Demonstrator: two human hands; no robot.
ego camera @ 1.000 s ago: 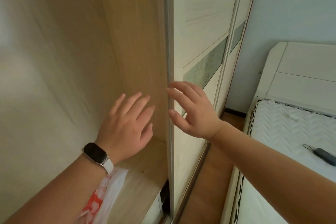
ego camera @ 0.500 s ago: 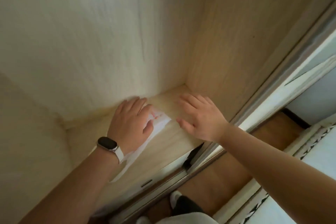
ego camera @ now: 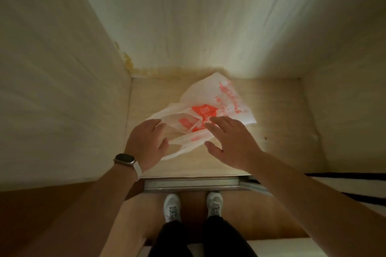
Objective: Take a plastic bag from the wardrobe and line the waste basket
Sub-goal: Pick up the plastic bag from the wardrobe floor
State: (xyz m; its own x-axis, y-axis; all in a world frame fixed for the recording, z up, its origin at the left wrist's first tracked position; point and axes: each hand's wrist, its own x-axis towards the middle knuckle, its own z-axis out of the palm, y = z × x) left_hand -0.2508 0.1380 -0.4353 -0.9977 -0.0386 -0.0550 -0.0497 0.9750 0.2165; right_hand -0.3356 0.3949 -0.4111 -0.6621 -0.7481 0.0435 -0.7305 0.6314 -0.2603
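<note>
A crumpled white plastic bag (ego camera: 211,100) with orange print lies on the wardrobe floor (ego camera: 277,123), near the back wall. My left hand (ego camera: 146,144), with a smartwatch on the wrist, pinches the bag's near left end between thumb and curled fingers. My right hand (ego camera: 231,142) hovers flat with fingers spread, its fingertips at the bag's orange patch and nothing in its grip. No waste basket is in view.
Pale wooden wardrobe walls (ego camera: 62,89) close in on the left, back and right. A metal sliding-door track (ego camera: 192,183) runs along the front edge. My feet in white shoes (ego camera: 172,204) stand on the brown floor just before it.
The view has tilted down to the wardrobe floor. Both hands dropped onto the bag; my left hand now grips its end and my right hand moved over its middle.
</note>
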